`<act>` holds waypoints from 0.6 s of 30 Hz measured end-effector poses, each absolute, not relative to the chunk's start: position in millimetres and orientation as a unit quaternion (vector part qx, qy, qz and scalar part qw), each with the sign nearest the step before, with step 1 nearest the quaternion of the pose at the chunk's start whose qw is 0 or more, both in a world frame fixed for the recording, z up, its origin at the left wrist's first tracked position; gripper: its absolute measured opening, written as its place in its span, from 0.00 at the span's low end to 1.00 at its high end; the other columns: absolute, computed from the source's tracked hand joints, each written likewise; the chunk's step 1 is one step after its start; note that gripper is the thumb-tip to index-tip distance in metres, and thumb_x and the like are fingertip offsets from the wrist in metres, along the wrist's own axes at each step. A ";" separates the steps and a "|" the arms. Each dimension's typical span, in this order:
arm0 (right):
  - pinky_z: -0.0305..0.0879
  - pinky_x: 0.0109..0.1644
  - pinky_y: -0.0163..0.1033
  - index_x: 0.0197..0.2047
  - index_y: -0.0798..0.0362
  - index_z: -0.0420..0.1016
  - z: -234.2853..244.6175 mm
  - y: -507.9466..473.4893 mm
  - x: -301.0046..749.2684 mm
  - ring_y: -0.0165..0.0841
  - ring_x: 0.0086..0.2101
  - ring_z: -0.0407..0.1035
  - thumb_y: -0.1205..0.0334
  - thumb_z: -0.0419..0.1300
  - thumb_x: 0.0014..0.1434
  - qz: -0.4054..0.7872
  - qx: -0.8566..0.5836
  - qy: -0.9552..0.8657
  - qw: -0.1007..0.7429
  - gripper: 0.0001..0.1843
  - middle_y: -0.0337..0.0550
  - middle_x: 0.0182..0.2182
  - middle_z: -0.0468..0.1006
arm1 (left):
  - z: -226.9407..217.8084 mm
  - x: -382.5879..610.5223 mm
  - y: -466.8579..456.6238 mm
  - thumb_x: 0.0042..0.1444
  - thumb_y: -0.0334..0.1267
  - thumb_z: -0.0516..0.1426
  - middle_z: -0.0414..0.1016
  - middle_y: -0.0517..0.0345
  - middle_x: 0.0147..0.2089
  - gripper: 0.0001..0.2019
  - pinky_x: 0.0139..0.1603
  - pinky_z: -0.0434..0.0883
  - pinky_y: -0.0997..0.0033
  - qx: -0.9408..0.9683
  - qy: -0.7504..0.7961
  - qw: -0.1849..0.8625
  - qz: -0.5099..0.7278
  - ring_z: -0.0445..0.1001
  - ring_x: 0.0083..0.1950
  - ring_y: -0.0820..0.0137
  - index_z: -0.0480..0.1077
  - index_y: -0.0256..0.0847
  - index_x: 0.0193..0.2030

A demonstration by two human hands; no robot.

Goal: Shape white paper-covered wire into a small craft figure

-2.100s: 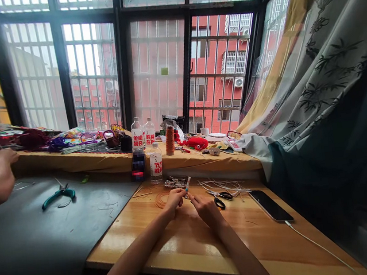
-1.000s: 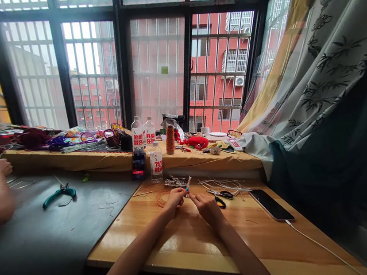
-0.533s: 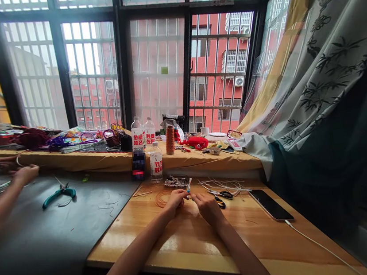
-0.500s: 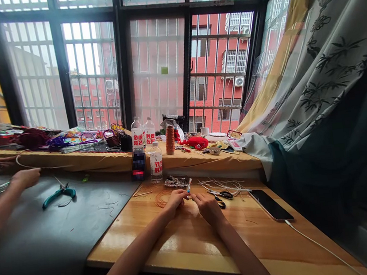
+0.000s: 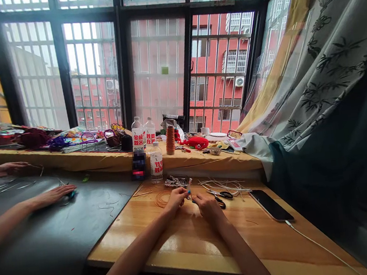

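Note:
Over the wooden table, my left hand (image 5: 177, 200) pinches a small slim white piece (image 5: 190, 182) that sticks up from the fingertips, with a bit of blue at its lower end. Close beside it, my right hand (image 5: 208, 206) is closed, thumb and finger meeting near the base of that piece; what they grip is too small to make out. A coil of thin orange cord (image 5: 161, 200) lies left of my left hand. Black-handled scissors (image 5: 226, 194) rest just beyond my right hand, partly hidden by it. Behind both hands sits a clear box of small metal parts (image 5: 175, 181).
White strips (image 5: 229, 184) and a phone (image 5: 272, 204) with a cable lie on the right. Water bottles (image 5: 156, 163) and an orange cord spool (image 5: 169, 140) stand behind. At left, a co-worker's hand (image 5: 55, 195) covers teal pliers (image 5: 72, 194) on the grey table.
The co-worker's nearer hand has come down right onto the teal pliers, while the other hand still holds a thin strip. My own hands have barely shifted.

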State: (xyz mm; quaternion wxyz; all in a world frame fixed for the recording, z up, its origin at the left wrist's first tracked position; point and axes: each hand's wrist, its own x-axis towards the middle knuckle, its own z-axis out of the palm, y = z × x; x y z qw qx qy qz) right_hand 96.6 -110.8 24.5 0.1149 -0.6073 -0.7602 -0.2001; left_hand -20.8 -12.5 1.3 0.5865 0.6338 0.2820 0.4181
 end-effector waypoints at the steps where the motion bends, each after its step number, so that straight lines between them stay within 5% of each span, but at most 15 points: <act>1: 0.53 0.30 0.31 0.44 0.50 0.67 25.2 -111.3 96.4 0.30 0.32 0.66 0.70 0.44 0.56 -0.182 -0.613 -0.760 0.114 0.16 0.43 0.33 0.71 | 1.3 -21.0 -12.6 0.32 0.52 0.58 0.62 0.66 0.18 0.20 0.13 0.48 0.79 0.637 0.280 0.588 0.413 0.53 0.12 0.83 0.63 0.35 0.21; 7: 0.53 0.29 0.32 0.41 0.47 0.70 22.3 -108.2 97.2 0.32 0.33 0.67 0.64 0.45 0.56 -0.073 -0.653 -0.734 0.173 0.15 0.42 0.35 0.74 | 3.7 -25.0 -10.5 0.34 0.48 0.59 0.65 0.63 0.19 0.17 0.14 0.49 0.79 0.653 0.264 0.603 0.375 0.54 0.13 0.83 0.67 0.33 0.24; 12: 0.52 0.31 0.33 0.30 0.51 0.74 13.9 -97.5 103.9 0.33 0.29 0.65 0.60 0.49 0.52 0.099 -0.605 -0.702 0.363 0.12 0.41 0.27 0.74 | 8.2 -31.1 -12.2 0.39 0.46 0.58 0.67 0.60 0.23 0.17 0.18 0.51 0.79 0.663 0.228 0.621 0.349 0.56 0.16 0.83 0.72 0.33 0.31; 18: 0.47 0.20 0.31 0.21 0.55 0.70 10.2 -88.9 106.6 0.25 0.15 0.51 0.50 0.51 0.46 0.237 -0.569 -0.649 0.445 0.17 0.33 0.12 0.55 | 14.2 -31.3 -20.1 0.43 0.50 0.55 0.69 0.54 0.30 0.20 0.20 0.55 0.80 0.634 0.213 0.654 0.352 0.61 0.23 0.80 0.72 0.34 0.35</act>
